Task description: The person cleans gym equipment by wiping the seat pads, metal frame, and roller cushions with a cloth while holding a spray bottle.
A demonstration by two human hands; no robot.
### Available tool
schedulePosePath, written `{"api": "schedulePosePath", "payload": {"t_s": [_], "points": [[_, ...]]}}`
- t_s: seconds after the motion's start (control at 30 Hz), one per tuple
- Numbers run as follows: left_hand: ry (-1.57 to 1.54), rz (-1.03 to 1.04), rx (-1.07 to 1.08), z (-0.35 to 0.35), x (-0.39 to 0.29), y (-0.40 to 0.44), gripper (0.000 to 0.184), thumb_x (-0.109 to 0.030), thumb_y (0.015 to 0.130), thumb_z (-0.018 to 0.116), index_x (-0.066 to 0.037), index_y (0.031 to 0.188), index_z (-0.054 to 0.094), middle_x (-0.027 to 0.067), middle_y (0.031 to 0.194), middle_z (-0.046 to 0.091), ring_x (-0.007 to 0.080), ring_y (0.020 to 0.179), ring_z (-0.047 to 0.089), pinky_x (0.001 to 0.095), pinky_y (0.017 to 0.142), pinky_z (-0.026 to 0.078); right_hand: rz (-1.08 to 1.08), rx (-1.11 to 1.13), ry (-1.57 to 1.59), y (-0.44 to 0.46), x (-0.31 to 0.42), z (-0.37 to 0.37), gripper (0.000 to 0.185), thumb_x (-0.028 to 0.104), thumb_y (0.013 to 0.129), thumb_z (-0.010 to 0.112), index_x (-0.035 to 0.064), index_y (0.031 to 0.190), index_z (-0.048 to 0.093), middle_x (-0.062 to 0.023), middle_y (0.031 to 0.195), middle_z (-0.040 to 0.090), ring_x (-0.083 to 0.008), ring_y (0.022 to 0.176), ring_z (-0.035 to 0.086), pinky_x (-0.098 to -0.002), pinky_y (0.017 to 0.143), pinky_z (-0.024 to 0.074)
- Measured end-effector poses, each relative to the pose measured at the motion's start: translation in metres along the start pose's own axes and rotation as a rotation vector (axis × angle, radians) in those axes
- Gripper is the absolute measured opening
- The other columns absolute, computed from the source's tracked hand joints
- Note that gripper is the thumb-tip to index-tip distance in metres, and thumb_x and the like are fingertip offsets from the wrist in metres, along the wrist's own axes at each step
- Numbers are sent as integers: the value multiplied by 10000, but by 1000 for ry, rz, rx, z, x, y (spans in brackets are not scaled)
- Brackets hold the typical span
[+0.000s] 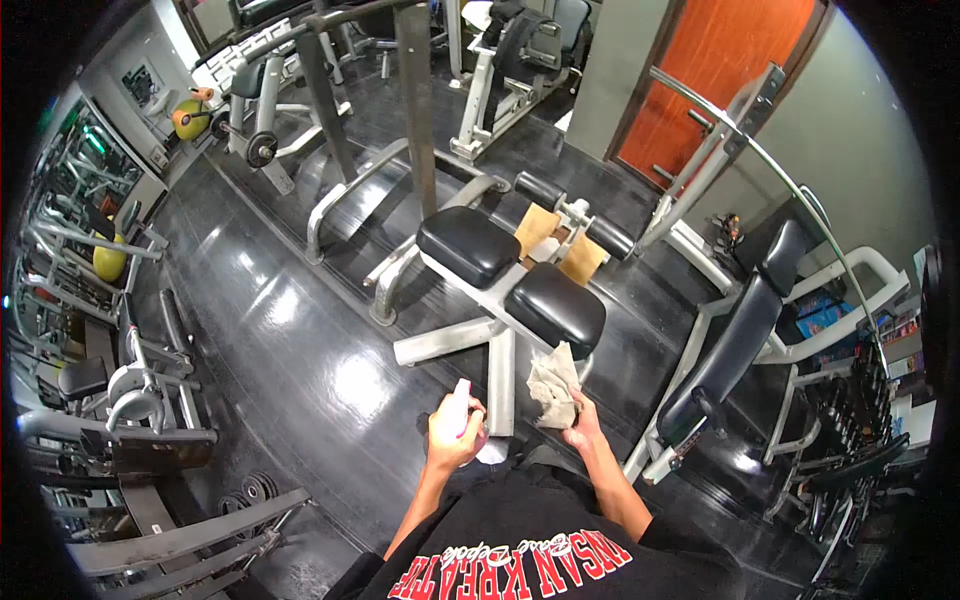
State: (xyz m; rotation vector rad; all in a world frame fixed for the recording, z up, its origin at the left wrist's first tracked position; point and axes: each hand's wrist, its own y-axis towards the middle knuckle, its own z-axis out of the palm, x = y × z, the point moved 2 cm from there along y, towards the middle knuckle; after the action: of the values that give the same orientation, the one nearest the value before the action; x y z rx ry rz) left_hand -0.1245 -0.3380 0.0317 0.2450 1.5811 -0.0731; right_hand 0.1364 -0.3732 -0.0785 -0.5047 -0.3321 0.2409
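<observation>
My left hand (pixel 452 440) is closed around a spray bottle (pixel 461 395). The bottle's pale pinkish top sticks up above the fingers, and most of its body is hidden by the hand. In my right hand (pixel 583 422) is a crumpled, greyish-white cloth (pixel 553 386), gripped at its lower right side. Just beyond the cloth lies the nearest black padded seat (pixel 557 306) of a gym machine. A second black pad (pixel 468 246) sits farther up on the same light metal frame (pixel 501 375). Neither hand touches the pads.
Black foam rollers (pixel 612 238) and tan pieces (pixel 583 260) are at the machine's far end. To the right stands an inclined black bench (pixel 725 350). Weight plates (pixel 258 487) lie lower left. An orange door (pixel 715 75) is at the back.
</observation>
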Motion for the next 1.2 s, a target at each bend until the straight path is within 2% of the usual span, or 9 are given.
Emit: {"api": "schedulePosePath", "payload": {"t_s": [0.1,0.23,0.27,0.53,0.7,1.0,1.1,1.17,1.2], "points": [[-6,45,1,-36,-2,11,326,27,883,631,19,1207,588,55,847,634,92,580,619,257,538,517,0,-39,17,18,-20,16,520,228,934,616,34,1394,468,-147,1309,607,-321,1161,615,-463,1010,501],[-57,-29,27,-80,-6,31,160,10,892,649,14,1049,618,41,800,624,89,566,620,254,514,506,-10,26,67,25,-42,70,473,279,958,539,75,1383,497,-149,1360,570,-362,1229,560,-612,1082,401],[-64,-64,28,-89,-6,36,99,1,894,651,6,987,619,45,795,650,89,564,623,256,514,506,-55,62,73,28,-47,78,482,301,962,520,96,1397,488,-135,1407,533,-379,1281,510,-673,1116,316],[-82,-165,253,-108,10,75,111,34,884,593,15,988,626,67,833,705,90,591,638,254,545,523,-217,-77,192,17,-66,73,453,362,958,513,120,1336,571,-100,1290,641,-315,1129,639,-518,912,527],[-154,-222,370,-69,10,86,158,58,868,555,21,996,640,64,784,698,85,573,634,254,548,521,-361,-175,284,-30,-68,51,527,391,918,564,94,1352,547,-129,1280,629,-343,1119,622,-516,902,536],[-91,-209,610,38,11,58,238,-7,883,578,-16,1102,670,10,618,640,76,577,628,248,553,501,-639,-281,495,-112,-34,-25,526,475,912,560,127,1305,599,-82,1278,641,-294,1118,617,-480,918,506],[-33,-213,660,87,4,44,268,-2,889,576,-9,1142,664,23,668,665,71,584,626,247,561,509,-649,-267,505,-145,-6,-57,526,472,910,565,130,1309,596,-79,1275,642,-291,1120,616,-476,920,508],[-84,-194,675,125,-4,31,316,19,900,566,-5,1206,641,72,826,725,75,599,627,247,566,517,-662,-240,505,-166,16,-81,525,470,909,568,131,1310,595,-77,1273,641,-288,1119,615,-475,921,509],[-156,-195,630,147,-11,25,359,43,904,563,13,1260,605,127,1027,734,78,611,623,245,577,523,-687,-248,503,-177,30,-89,518,451,909,579,116,1304,595,-85,1262,646,-287,1114,626,-466,920,523]]}}
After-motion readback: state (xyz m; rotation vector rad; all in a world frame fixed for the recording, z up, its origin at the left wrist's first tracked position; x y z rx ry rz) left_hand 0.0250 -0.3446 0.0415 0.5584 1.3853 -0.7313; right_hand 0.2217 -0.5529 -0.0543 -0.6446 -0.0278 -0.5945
